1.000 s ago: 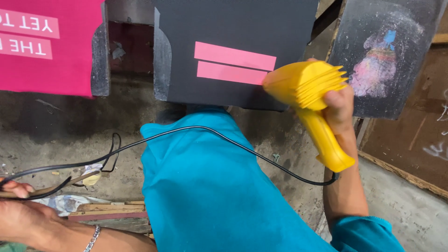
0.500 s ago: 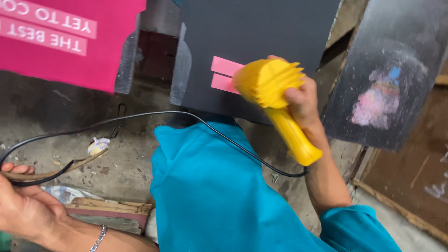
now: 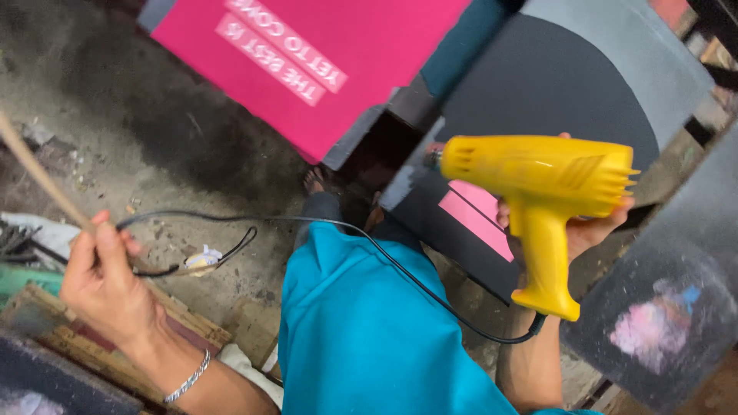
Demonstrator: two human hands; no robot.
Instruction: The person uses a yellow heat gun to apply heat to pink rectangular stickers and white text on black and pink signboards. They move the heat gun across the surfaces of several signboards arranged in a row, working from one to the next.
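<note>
Two boards [image 3: 323, 69] behind yellow heat gun [image 3: 538, 192]

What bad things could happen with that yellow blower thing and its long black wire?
The black cord trails across the teal-clothed lap and down to the floor, so it might snag or trip someone. The yellow heat gun in the right hand sits close to the dark board with pink strips; if it runs hot, it could scorch that. The left hand pinches a thin stick beside the cord and might tug it.

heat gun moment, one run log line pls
right hand: holds yellow heat gun by handle | left hand: holds thin stick, touches black cord | nozzle towards dark board
</note>
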